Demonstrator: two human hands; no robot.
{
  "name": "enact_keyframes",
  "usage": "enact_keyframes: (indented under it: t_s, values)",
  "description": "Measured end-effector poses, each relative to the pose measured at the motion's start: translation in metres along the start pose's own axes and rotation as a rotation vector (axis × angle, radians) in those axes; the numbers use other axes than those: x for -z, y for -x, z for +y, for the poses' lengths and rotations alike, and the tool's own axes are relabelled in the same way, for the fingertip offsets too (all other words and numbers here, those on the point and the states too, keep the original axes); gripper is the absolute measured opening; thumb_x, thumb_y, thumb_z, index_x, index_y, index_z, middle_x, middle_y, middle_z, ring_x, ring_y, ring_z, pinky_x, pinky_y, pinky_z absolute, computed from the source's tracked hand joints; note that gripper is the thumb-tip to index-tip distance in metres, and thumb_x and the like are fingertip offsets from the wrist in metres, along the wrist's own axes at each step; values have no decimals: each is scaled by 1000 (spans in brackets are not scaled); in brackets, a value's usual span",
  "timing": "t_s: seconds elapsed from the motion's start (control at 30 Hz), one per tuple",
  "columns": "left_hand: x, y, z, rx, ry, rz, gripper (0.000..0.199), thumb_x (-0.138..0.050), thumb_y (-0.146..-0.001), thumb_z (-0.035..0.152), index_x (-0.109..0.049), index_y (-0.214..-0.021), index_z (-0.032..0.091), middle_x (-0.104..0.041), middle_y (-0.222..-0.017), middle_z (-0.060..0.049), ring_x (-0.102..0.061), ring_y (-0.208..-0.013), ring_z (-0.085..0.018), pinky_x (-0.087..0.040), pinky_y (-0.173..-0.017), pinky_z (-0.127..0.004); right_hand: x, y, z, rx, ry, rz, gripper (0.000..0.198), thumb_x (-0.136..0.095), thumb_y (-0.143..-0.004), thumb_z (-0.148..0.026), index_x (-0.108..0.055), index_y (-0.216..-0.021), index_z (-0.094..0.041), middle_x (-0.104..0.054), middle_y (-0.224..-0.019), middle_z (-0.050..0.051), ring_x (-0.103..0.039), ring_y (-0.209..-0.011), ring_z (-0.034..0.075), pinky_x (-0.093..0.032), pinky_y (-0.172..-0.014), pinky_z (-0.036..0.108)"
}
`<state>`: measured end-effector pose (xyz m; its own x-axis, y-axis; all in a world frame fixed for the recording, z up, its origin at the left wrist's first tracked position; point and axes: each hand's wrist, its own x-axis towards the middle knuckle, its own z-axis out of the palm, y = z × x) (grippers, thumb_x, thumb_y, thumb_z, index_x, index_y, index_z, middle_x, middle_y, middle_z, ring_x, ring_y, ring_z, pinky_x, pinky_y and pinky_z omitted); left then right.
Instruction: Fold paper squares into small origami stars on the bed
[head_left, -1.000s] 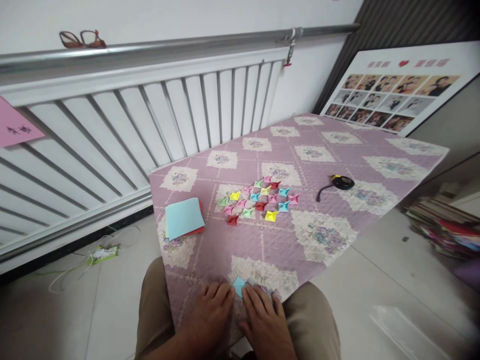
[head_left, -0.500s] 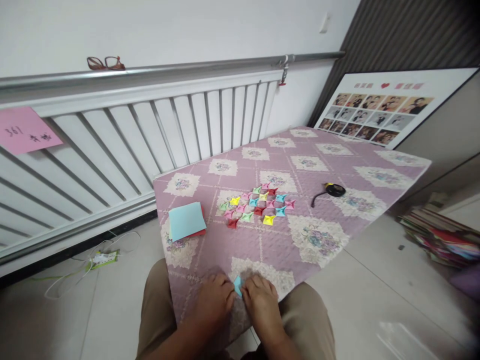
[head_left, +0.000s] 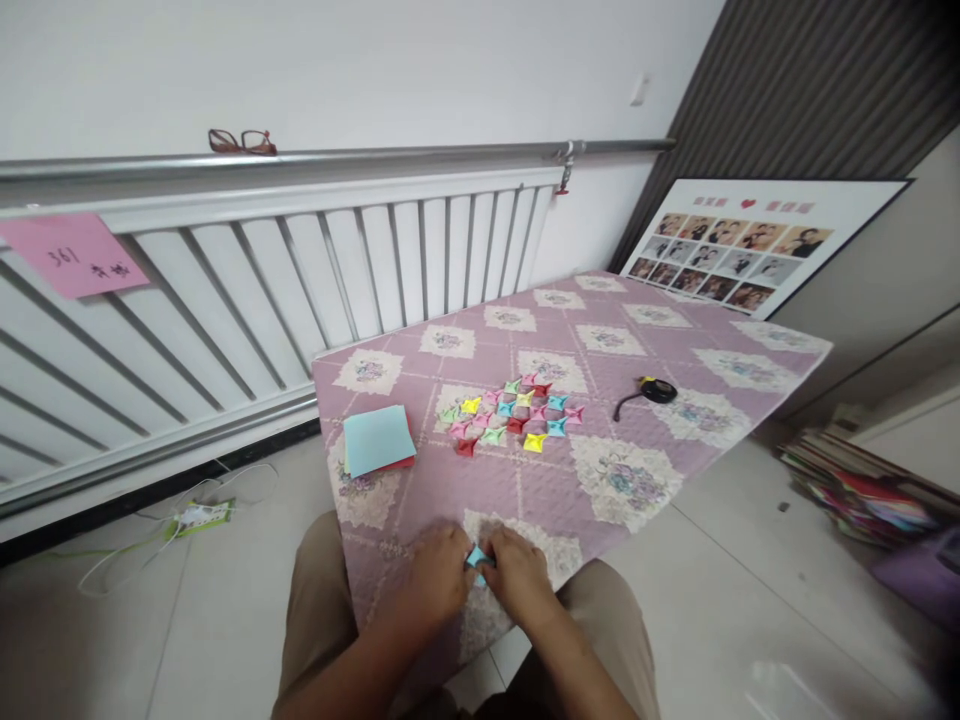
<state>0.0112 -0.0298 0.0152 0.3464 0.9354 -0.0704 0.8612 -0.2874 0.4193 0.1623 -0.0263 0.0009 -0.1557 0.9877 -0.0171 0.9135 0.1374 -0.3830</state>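
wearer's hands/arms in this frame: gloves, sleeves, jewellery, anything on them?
Both bare: left hand and right hand show no gloves, rings or watch. Forearms are uncovered to the frame edge, no sleeves in view. Khaki trousers cover the knees below.

The scene is lit evenly by soft, bright daylight; only faint shadows are cast beneath the hands. Straight lines of the radiator are bowed by wide-angle distortion. The lower right corner is blurred and darkened.
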Motion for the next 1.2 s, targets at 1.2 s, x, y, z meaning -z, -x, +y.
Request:
enact_keyframes:
  t_s: [1.2]
  values:
    - [-32, 30, -17, -263, -137, 91, 11, -52, -92, 22, -62, -87, 20, -59, -92, -3, -49, -86, -19, -35, -76, -34, -35, 38, 28, 384, -200, 244, 18, -61, -76, -6, -60, -83, -22, -62, -90, 2, -55, -85, 19, -40, -80, 35]
